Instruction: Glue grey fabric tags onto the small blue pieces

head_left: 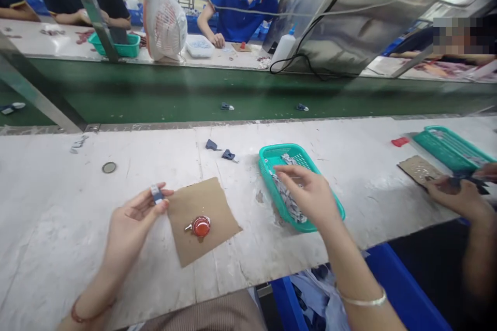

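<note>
My left hand (134, 220) is raised at the left edge of a brown cardboard square (225, 212). Its thumb and fingers pinch a small navy and white fabric piece (157, 194). On the cardboard lies a small object with a round, glossy orange-red top and metal parts (201, 226); its kind is not clear. My right hand (310, 191) hovers over a green plastic basket (267, 186), fingers stretched out and nothing visible in them. Grey-white fabric pieces (288, 197) lie in that basket, partly hidden by the hand.
Two navy pieces (229, 155) and a bottle cap (109, 167) lie on the white table. Beyond runs a green strip (163, 90) carrying small pieces. At right, another person's hands (458, 194) work beside a second basket (438, 147). A blue bin (404, 289) stands below the table edge.
</note>
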`<action>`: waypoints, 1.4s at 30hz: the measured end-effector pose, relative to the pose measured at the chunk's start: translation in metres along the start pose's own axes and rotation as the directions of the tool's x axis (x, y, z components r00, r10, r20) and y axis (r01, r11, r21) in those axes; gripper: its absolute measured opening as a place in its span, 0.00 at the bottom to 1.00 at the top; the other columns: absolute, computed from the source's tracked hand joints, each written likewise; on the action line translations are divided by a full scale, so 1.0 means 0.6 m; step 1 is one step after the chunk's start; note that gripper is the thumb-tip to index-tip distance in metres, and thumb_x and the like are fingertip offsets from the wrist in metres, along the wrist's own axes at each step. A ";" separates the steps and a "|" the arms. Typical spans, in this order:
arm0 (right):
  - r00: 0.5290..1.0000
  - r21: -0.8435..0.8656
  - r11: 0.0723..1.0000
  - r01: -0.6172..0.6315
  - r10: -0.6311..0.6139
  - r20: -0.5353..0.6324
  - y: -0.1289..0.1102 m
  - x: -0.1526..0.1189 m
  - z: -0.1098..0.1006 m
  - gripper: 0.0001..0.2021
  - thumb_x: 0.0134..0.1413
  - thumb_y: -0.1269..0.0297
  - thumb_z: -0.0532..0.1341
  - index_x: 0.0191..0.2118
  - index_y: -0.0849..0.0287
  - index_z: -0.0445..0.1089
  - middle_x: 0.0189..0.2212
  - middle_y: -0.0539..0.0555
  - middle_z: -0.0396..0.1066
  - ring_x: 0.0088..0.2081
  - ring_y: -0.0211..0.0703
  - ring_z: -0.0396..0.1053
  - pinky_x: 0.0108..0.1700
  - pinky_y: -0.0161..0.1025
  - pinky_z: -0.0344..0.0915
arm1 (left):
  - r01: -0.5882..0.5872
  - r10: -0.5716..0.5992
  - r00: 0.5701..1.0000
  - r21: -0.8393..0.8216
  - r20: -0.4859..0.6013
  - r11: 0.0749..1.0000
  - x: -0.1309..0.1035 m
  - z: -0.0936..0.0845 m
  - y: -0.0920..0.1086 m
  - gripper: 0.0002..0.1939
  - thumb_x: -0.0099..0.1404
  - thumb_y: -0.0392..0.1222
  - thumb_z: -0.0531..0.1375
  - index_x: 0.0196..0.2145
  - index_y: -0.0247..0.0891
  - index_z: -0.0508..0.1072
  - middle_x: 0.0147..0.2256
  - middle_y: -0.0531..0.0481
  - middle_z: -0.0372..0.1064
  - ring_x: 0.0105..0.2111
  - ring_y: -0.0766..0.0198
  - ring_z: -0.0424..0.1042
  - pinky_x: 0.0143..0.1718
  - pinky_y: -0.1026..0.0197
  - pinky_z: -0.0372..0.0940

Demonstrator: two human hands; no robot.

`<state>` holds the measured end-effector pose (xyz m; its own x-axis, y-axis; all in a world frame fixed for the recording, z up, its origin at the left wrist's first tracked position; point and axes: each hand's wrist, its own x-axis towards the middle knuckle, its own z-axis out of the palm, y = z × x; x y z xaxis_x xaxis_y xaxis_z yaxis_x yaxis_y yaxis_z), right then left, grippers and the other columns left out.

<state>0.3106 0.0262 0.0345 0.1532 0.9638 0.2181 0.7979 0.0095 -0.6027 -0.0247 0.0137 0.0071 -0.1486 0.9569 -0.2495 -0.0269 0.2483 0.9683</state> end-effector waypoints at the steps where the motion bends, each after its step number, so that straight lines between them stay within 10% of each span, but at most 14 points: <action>1: 0.998 -0.115 0.992 0.058 -0.054 0.040 0.029 0.023 -0.008 0.12 0.60 0.64 0.56 0.43 0.60 0.76 0.40 0.59 0.78 0.38 0.50 0.76 0.38 0.45 0.73 | -0.029 0.030 0.999 0.050 -0.020 0.998 0.023 -0.004 0.010 0.25 0.52 0.49 0.70 0.47 0.35 0.76 0.45 0.40 0.78 0.49 0.49 0.75 0.49 0.53 0.71; 7: 0.927 -0.146 0.945 0.293 -0.244 0.285 0.100 0.112 -0.001 0.11 0.53 0.73 0.60 0.40 0.58 0.76 0.42 0.55 0.78 0.45 0.50 0.75 0.48 0.46 0.71 | -0.236 0.279 0.958 0.369 -0.068 0.899 0.213 -0.008 0.057 0.24 0.54 0.46 0.67 0.47 0.37 0.71 0.40 0.43 0.78 0.38 0.56 0.76 0.37 0.58 0.69; 13: 0.879 -0.205 0.887 0.414 -0.331 0.344 0.103 0.124 0.008 0.06 0.56 0.73 0.60 0.37 0.60 0.75 0.38 0.57 0.78 0.41 0.49 0.75 0.43 0.43 0.71 | -0.206 0.412 0.909 0.787 -0.066 0.582 0.383 0.013 0.087 0.14 0.58 0.43 0.62 0.40 0.34 0.74 0.40 0.42 0.76 0.37 0.54 0.74 0.42 0.55 0.66; 21: 0.834 -0.341 0.778 0.528 -0.398 0.383 0.121 0.131 0.015 0.04 0.59 0.73 0.61 0.36 0.61 0.73 0.35 0.58 0.75 0.39 0.51 0.73 0.40 0.42 0.69 | -0.320 0.486 0.867 0.871 0.110 0.372 0.456 0.094 0.102 0.21 0.60 0.41 0.60 0.47 0.22 0.73 0.52 0.23 0.64 0.56 0.33 0.58 0.56 0.37 0.53; 26: 0.814 -0.410 0.715 0.566 -0.406 0.415 0.128 0.127 0.012 0.07 0.60 0.75 0.58 0.32 0.62 0.72 0.32 0.59 0.73 0.36 0.52 0.71 0.38 0.43 0.65 | -0.563 0.459 0.791 0.774 0.404 0.289 0.465 0.202 0.113 0.21 0.63 0.39 0.57 0.54 0.31 0.72 0.57 0.36 0.64 0.59 0.45 0.57 0.61 0.48 0.51; 33: 0.833 -0.424 0.736 0.528 -0.350 0.429 0.131 0.100 -0.009 0.11 0.61 0.75 0.56 0.31 0.62 0.73 0.29 0.58 0.71 0.35 0.51 0.69 0.36 0.42 0.64 | -0.605 0.387 0.796 0.645 0.466 0.467 0.468 0.291 0.104 0.12 0.60 0.33 0.58 0.42 0.35 0.77 0.51 0.38 0.71 0.54 0.45 0.65 0.58 0.47 0.56; 42: 0.929 -0.343 0.888 0.307 -0.201 0.311 0.141 0.108 -0.002 0.11 0.63 0.71 0.56 0.38 0.62 0.78 0.36 0.58 0.75 0.38 0.47 0.74 0.40 0.39 0.68 | -0.279 0.226 0.948 0.237 0.226 0.931 0.392 0.241 0.104 0.12 0.58 0.45 0.63 0.36 0.36 0.70 0.39 0.41 0.75 0.35 0.59 0.73 0.33 0.60 0.66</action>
<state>0.3887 0.0895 -0.0014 -0.1991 0.9763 0.0849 0.9554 0.2126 -0.2049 0.0816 0.2763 0.0074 0.0763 0.9969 -0.0201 0.2505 0.0003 0.9681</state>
